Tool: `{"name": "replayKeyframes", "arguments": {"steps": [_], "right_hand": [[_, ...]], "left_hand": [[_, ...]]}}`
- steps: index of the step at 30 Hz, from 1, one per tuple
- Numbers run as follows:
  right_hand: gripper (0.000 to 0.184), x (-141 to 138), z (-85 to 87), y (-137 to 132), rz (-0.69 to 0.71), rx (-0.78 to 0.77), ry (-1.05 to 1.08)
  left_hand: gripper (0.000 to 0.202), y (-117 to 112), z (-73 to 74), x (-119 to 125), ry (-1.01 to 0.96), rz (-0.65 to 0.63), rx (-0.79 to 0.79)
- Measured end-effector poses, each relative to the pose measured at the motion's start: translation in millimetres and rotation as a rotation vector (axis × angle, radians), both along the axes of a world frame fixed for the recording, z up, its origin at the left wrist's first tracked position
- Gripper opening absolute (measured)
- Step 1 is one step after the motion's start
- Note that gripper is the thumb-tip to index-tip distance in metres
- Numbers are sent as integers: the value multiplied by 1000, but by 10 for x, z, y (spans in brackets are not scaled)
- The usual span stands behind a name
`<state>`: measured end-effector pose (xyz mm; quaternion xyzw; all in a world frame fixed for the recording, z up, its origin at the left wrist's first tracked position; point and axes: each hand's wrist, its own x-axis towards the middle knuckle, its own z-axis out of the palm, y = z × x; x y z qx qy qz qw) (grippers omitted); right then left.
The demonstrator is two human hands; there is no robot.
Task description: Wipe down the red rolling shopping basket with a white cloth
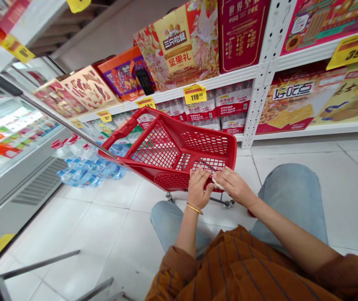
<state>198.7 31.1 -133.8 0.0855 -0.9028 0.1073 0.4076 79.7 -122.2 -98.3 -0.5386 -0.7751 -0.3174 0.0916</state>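
Observation:
A red plastic shopping basket [179, 146] on small wheels stands tilted on the white tile floor just in front of my knees. Both my hands rest at its near rim. My left hand [198, 188], with a gold bangle on the wrist, has its fingers curled over the rim. My right hand [233, 184] lies beside it, fingers closed around a small pale object [217, 184] that I cannot make out. The basket looks empty inside.
White shelves [262, 67] ahead hold red gift boxes [182, 42], packs of bottled water [216, 106] and yellow price tags. A glass-fronted chiller [12, 142] runs along the left. Wrapped water bottles [85, 169] lie on the floor behind the basket.

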Motion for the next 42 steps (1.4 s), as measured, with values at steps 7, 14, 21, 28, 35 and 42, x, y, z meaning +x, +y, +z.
{"name": "replayKeyframes", "arguments": {"steps": [7,14,21,28,35,42], "right_hand": [[45,36,-133,182,75,-34,14],[46,33,-110,132,49,-117,17],[45,-61,11,-67,-20,-43,2],[44,-30,-66,91,58,2,5],[49,33,-179,262,123,-67,-36],[47,22,-112,144,55,-141,-24]], "left_hand": [[56,-11,7,-37,-53,-43,59],[53,5,-20,-17,-67,-36,95],[54,-29,-29,-15,-69,-24,113],[51,-54,-31,-18,-63,-32,118],[49,-65,-25,-23,-45,-41,125],[34,-64,-53,-18,-11,-6,164]]}}
